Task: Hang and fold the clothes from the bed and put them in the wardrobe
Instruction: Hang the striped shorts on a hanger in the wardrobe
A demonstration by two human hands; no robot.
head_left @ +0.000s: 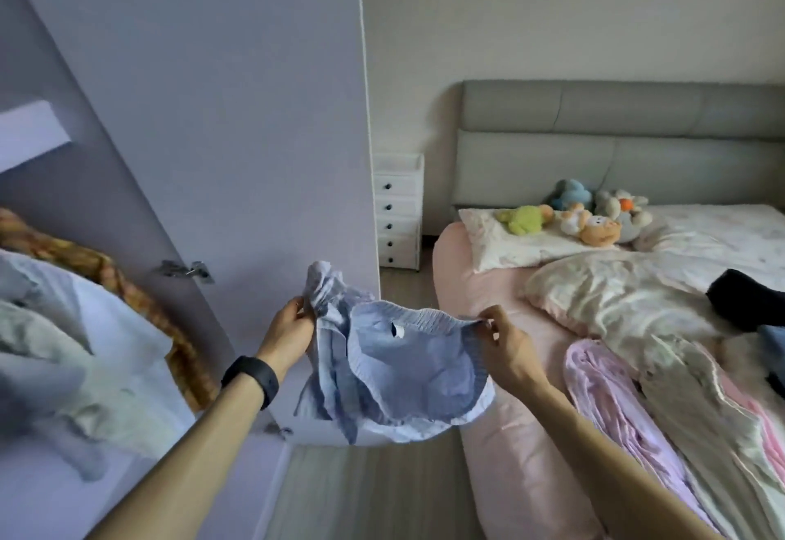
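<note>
A light blue striped garment (pixel 399 365) with a ribbed waistband hangs in the air between the wardrobe and the bed. My left hand (pixel 293 329) grips a bunched part of it at its left side. My right hand (pixel 501 337) pinches the waistband at its right end. The open wardrobe door (pixel 212 135) stands right behind the garment. The bed (pixel 509 433) with its pink sheet lies to the right, and a dark garment (pixel 747 301) rests on it at the far right.
Clothes hang in the wardrobe at the left: a pale shirt (pixel 85 348) and an orange plaid piece (pixel 127 284). A white drawer unit (pixel 397 216) stands beside the bed. Soft toys (pixel 582 216), a crumpled duvet (pixel 628 301) and a pink blanket (pixel 616 403) lie on the bed.
</note>
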